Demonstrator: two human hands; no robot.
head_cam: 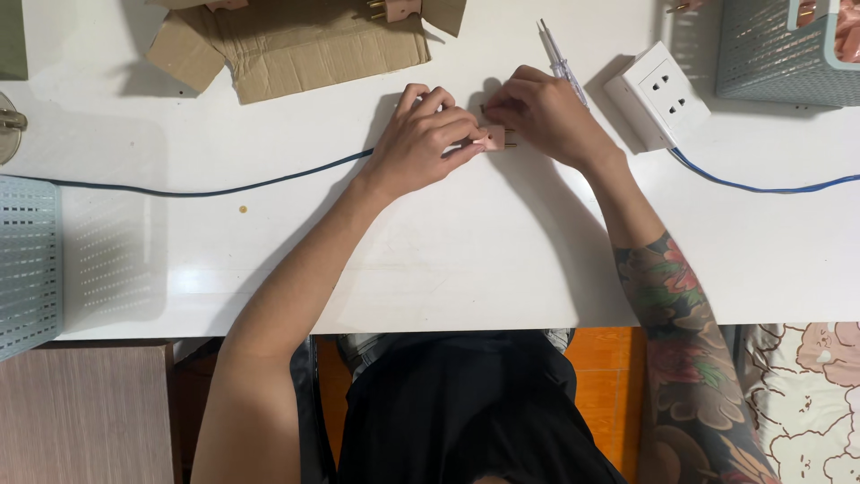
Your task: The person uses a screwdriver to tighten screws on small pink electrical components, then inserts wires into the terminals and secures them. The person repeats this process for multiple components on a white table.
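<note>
My left hand point(423, 136) pinches a small pink plug point(494, 138) with brass prongs against the white table point(466, 260). A dark blue cable point(206, 192) runs from under that hand off to the left. My right hand point(542, 112) is closed at the plug's far side, fingertips touching it; what the fingers hold is hidden. A clear-handled screwdriver point(563, 64) lies just behind my right hand.
A white wall socket point(657, 95) with a blue cable point(761, 186) sits at the right. A flattened cardboard box point(287, 40) holding more pink plugs lies at the back. Grey perforated baskets stand at far left point(27, 260) and back right point(779, 49).
</note>
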